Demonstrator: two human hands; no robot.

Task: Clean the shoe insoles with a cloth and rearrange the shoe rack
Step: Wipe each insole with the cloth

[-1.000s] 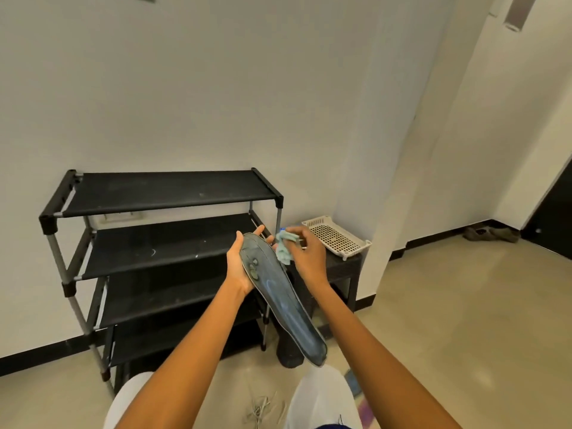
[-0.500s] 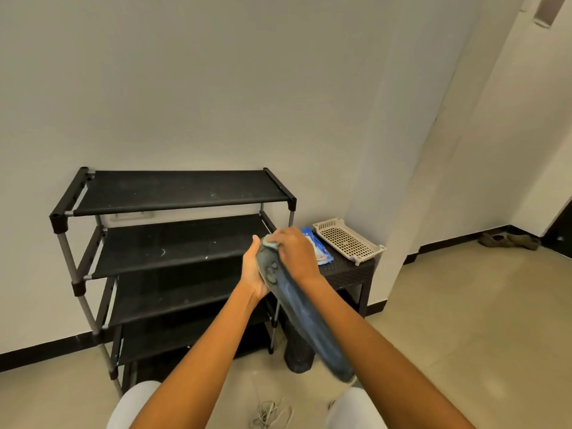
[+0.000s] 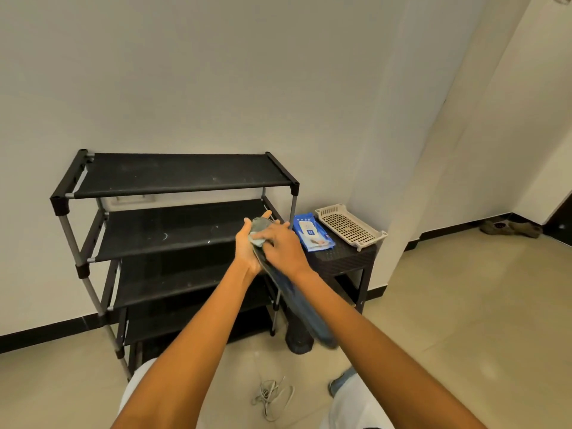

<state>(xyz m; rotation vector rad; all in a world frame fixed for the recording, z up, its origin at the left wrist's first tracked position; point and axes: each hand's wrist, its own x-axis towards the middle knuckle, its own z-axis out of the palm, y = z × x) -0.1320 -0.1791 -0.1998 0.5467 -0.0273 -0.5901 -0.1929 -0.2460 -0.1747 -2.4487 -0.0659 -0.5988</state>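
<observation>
A long dark blue-grey insole (image 3: 301,311) slants from chest height down toward my right knee. My left hand (image 3: 247,247) grips its upper end from underneath, fingers wrapped round the edge. My right hand (image 3: 283,247) presses a pale green cloth (image 3: 257,239) onto the top of the insole; only a corner of the cloth shows under the fingers. Behind my hands stands the black shoe rack (image 3: 173,178) with several bare shelves, against the wall.
A small dark side table (image 3: 346,258) right of the rack carries a blue wipes pack (image 3: 312,233) and a beige perforated tray (image 3: 349,226). White laces (image 3: 272,397) lie on the tiled floor between my knees. A pair of brown shoes (image 3: 510,227) sits far right by the wall.
My right hand has come from beside the insole's tip onto its upper surface, pressing the cloth down over it. The view has tilted so the rack sits lower and further back.
</observation>
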